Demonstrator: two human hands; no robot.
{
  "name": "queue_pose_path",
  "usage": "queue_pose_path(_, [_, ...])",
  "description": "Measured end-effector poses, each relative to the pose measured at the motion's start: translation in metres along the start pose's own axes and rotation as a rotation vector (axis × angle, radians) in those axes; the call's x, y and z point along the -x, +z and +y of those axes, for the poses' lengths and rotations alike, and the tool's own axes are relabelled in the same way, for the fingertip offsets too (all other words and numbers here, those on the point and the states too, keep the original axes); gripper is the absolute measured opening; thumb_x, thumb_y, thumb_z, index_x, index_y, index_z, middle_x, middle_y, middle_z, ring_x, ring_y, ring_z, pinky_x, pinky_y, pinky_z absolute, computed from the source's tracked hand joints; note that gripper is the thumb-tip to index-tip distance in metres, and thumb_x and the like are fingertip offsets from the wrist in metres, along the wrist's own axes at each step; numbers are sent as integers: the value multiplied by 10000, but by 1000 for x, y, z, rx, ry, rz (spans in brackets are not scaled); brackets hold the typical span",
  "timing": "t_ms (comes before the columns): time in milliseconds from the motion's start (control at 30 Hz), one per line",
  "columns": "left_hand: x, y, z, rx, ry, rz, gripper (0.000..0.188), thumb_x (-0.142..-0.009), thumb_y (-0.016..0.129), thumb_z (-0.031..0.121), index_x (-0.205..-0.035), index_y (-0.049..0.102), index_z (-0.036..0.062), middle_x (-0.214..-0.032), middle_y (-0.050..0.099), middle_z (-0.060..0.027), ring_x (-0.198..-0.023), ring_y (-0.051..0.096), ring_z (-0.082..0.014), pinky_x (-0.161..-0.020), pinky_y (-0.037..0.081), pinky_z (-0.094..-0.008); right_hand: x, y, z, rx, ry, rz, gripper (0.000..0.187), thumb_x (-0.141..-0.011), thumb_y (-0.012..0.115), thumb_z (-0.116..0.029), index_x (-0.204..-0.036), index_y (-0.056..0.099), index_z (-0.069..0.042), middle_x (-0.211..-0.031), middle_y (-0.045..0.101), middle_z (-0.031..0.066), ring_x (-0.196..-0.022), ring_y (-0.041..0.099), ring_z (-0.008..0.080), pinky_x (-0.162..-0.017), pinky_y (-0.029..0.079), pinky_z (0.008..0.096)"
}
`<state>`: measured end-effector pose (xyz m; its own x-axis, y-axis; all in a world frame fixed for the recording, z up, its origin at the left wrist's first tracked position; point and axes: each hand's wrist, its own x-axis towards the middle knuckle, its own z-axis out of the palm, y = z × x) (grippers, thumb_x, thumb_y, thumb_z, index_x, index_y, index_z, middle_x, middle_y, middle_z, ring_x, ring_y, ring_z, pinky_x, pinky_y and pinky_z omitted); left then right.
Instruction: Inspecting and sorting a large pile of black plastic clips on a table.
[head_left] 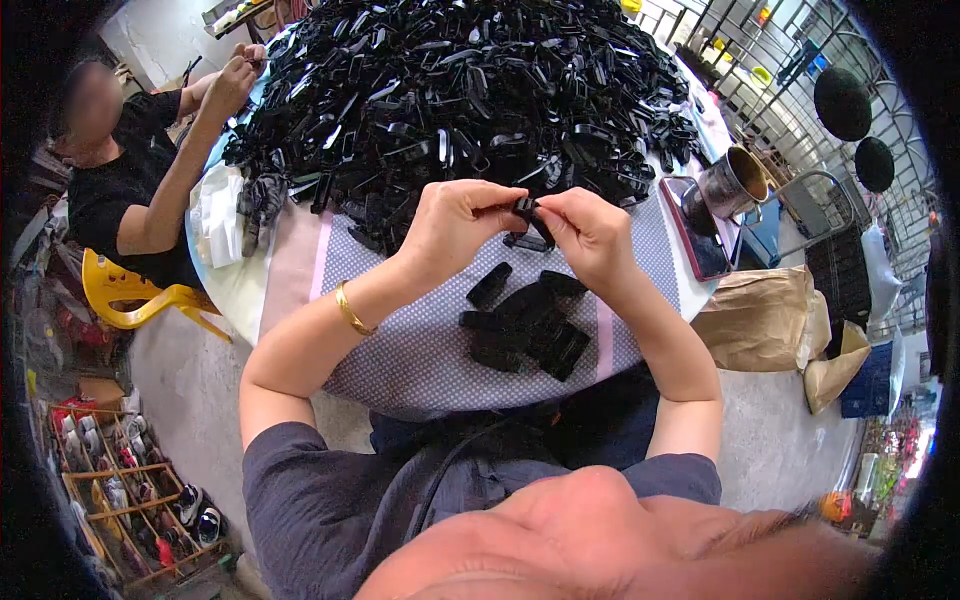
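Your left hand (458,228) and right hand (595,238) were each found closed at the fingertips on one small black part (527,208), in the upper middle of the frame. Near the frame's centre, a cluster of black pieces (525,325) lay on the cloth-covered counter (420,350). A large heap of similar parts (450,100) filled the top middle. At upper right, a metal mug (730,183) was noted beside a flat, dark-screened device (708,257). A co-worker (120,190) sat at upper left.

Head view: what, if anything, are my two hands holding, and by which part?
A small black piece, pinched by the left hand at its left side and the right hand at its right; its finer features are too small to tell.
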<state>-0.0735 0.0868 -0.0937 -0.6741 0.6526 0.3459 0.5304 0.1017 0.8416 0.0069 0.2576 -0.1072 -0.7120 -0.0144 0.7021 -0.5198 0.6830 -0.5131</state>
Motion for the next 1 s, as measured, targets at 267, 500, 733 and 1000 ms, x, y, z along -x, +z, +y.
queue_pose_path(267, [1, 11, -9, 560, -253, -65, 291, -809, 619, -7, -1098, 603, -35, -1001, 648, -106, -892, 612, -131, -796, 506, -236, 0, -1, -17, 236, -48, -82, 127, -754, 656, -25, -869, 621, 13, -773, 603, 124, -627, 608, 261, -534, 488, 309])
queue_pose_path(500, [-3, 7, -9, 865, -307, -38, 259, -869, 559, 34, -1117, 590, -32, -1046, 631, -116, -888, 605, -136, -804, 505, -249, -6, -4, -6, 62, 49, -10, 294, -681, 768, -150, -889, 607, -18, -846, 605, 74, -693, 598, 155, -532, 464, 247])
queue_pose_path(733, [-3, -4, -10, 624, -107, -82, 201, -858, 559, 17, -1040, 630, -32, -985, 652, -95, -873, 601, -128, -818, 483, -248, -5, -2, -10, -201, 279, -253, 263, -752, 713, -173, -907, 628, 22, -711, 602, 109, -598, 567, 161, -558, 456, 272])
queue_pose_path(1000, [-8, -5, 7, 526, -152, -45, 210, -832, 593, 16, -1033, 634, -28, -937, 663, -84, -854, 596, -104, -785, 479, -225, -9, -9, 2, -227, 248, -260, 209, -763, 680, -75, -933, 625, 32, -767, 617, 68, -637, 557, 89, -570, 454, 246])
